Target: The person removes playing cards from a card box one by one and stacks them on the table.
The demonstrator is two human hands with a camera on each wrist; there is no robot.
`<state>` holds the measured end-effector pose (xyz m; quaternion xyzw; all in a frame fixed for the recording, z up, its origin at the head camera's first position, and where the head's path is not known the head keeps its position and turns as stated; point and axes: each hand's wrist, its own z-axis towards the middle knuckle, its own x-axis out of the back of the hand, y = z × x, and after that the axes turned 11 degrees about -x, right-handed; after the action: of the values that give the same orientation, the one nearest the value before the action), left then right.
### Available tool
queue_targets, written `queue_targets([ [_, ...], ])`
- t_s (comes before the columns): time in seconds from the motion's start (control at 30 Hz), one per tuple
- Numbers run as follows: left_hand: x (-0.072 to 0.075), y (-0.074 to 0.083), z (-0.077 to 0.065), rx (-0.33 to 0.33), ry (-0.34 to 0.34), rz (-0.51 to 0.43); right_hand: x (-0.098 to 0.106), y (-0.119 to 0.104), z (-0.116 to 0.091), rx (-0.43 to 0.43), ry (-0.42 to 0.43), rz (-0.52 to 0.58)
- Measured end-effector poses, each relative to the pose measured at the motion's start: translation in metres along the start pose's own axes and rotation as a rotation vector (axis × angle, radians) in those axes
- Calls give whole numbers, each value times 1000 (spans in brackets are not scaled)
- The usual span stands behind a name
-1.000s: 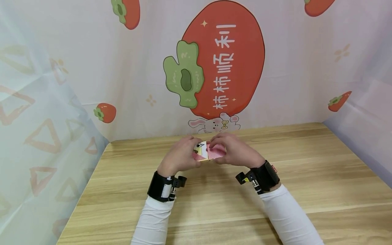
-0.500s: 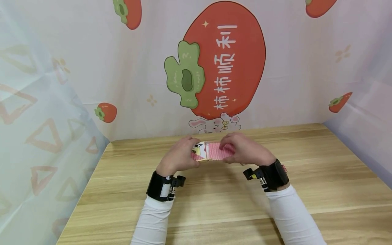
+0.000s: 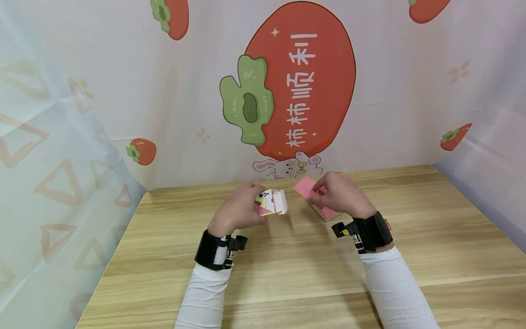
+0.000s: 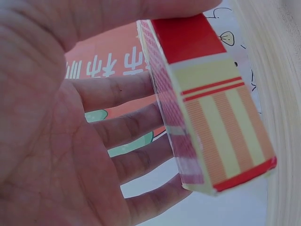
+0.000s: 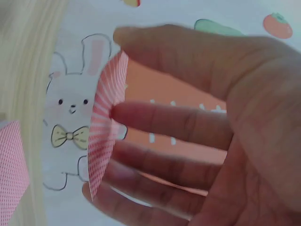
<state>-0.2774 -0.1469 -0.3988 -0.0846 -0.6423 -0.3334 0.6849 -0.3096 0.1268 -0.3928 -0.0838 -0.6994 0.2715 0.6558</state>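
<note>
In my left hand (image 3: 239,209) is a playing-card box (image 3: 267,203), gripped between thumb and fingers. Its top face shows an ace, and a white flap stands open at its right end. From the left wrist, the card box (image 4: 221,108) shows a red, cream and striped side. My right hand (image 3: 343,194) pinches a pink-backed playing card (image 3: 304,186), which points up and left. That playing card (image 5: 106,127) looks bowed in the right wrist view; I cannot tell whether it is more than one. Beneath the right hand lies a deck of playing cards (image 3: 327,214), partly hidden.
A wooden table (image 3: 287,283) lies under both hands. Behind it hangs a white curtain (image 3: 197,91) printed with persimmons and a rabbit. A band with a small camera is strapped round each wrist.
The right hand has drawn pink-backed cards out of the box and moved right. The deck now lies under that hand, with a card pinched above. The left hand keeps its grip on the box.
</note>
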Motion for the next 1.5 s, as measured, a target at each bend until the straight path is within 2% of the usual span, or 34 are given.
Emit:
queue_targets([
  [0.17, -1, -1, 0, 4, -1, -2, -3, 9, 2, -113, 7, 6],
  [0.47, -2, -1, 1, 9, -6, -6, -15, 25, 12, -258, 14, -70],
  [0.83, -2, 0, 1, 2, -14, 5, -31, 36, 21, -322, 1, -103],
  [1.2, -2, 2, 2, -2, -15, 10, -36, 36, 22, -342, 0, -153],
  [1.5, -2, 1, 2, -1, -17, 2, -40, 35, 23, -372, -9, -145],
])
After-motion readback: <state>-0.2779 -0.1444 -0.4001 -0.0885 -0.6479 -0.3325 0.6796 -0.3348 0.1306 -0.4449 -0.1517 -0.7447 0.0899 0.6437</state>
